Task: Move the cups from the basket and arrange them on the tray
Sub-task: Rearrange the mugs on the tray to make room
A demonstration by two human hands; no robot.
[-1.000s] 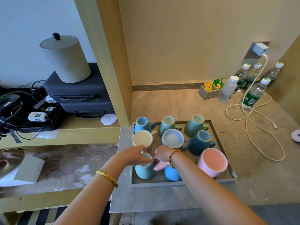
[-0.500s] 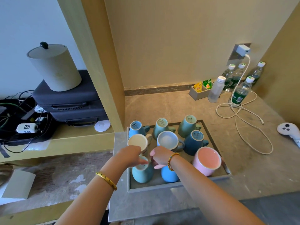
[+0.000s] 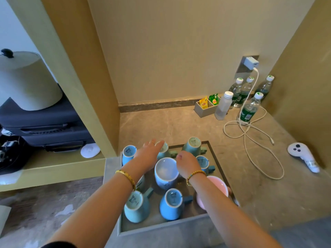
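On the grey tray (image 3: 157,228) your cups stand in rows: most upside down, with the white-lined mug (image 3: 165,173) at its middle and the pink cup (image 3: 217,186) at its right edge standing mouth-up. Your left hand (image 3: 147,154) reaches over the tray's far row, fingers straight, touching an upturned teal cup (image 3: 163,152). Your right hand (image 3: 187,162) hovers beside the white-lined mug, fingers curled under; I cannot tell whether it grips anything.

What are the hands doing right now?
Left hand: open, fingers straight, reaching over a teal cup.
Right hand: cannot tell, holds nothing visible.
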